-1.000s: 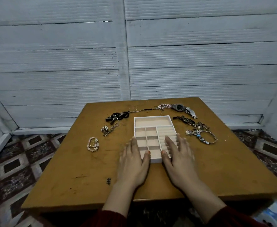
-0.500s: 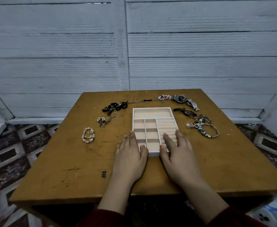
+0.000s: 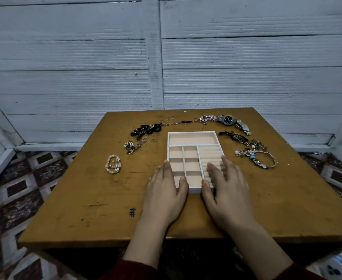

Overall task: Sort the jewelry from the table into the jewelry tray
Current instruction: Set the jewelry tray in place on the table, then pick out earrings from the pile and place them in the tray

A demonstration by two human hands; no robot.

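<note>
A white jewelry tray [image 3: 193, 132] with beige compartments lies mid-table, nothing visible inside it. My left hand [image 3: 165, 196] lies flat over its near left corner, fingers straight. My right hand [image 3: 226, 190] lies flat over the near right corner, covering part of the ring rolls. Neither holds anything. Jewelry rings the tray: a pink bead bracelet [image 3: 113, 164] far left, a pearl cluster with chain [image 3: 134, 146], black pieces [image 3: 146, 129], a thin chain [image 3: 178, 122], pink beads [image 3: 206, 118], a steel watch [image 3: 231, 121], dark ornate pieces [image 3: 235, 136] and a charm bangle [image 3: 259, 157].
The brown wooden table [image 3: 97, 201] has a small black hash mark [image 3: 132, 212] near my left wrist. White panelled walls stand close behind and at both sides. Patterned floor tiles [image 3: 18, 190] show left and right of the table.
Both hands have stayed flat at the tray's near end; the right fingers reach slightly farther over the ring rolls. The camera view shifted a little. No jewelry has moved.
</note>
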